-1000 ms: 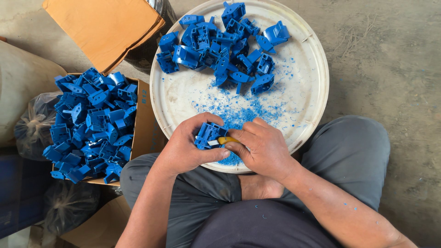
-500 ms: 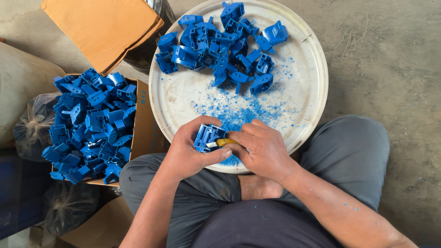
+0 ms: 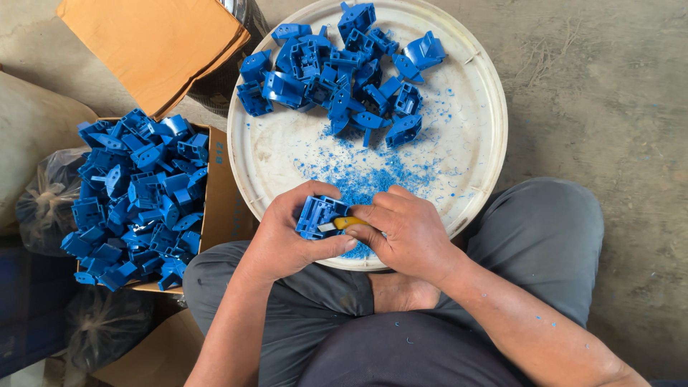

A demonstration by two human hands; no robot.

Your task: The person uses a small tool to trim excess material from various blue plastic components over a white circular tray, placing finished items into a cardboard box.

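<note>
Two hands meet at the 6 o'clock rim of a round white tray (image 3: 479, 107), over the person's lap. Left hand (image 3: 287, 240) is clamped around a blue plastic part (image 3: 319, 215), thumb underneath, fingers curled over its far side; the part sits just inside the tray's near edge, its long axis running roughly 8 to 2 o'clock, open ribbed face turned up toward the camera. Right hand (image 3: 405, 233) is closed on a small yellow-handled cutter (image 3: 344, 223), lying near-horizontal, long axis 3 to 9 o'clock, tip pointing to 9 o'clock and touching the part's right side; blade itself too small to make out. Blue shavings (image 3: 373, 175) spread across the tray centre, just beyond the hands at 12 o'clock. Pile of blue parts (image 3: 337, 68) heaped on the tray's far half, around 11 to 12 o'clock, well apart from the hands. At 9 o'clock, a cardboard box (image 3: 215, 193) beside the tray, touching its rim, heaped with more blue parts (image 3: 136, 193) of the same kind. Folded cardboard sheet (image 3: 154, 46) at 10 o'clock, past the box. Dark plastic bags (image 3: 43, 197) at the far 9 o'clock side, contents not readable. Person sits cross-legged in grey trousers (image 3: 545, 236) on a concrete floor (image 3: 609, 93), bare foot (image 3: 401, 290) showing below the hands.
</note>
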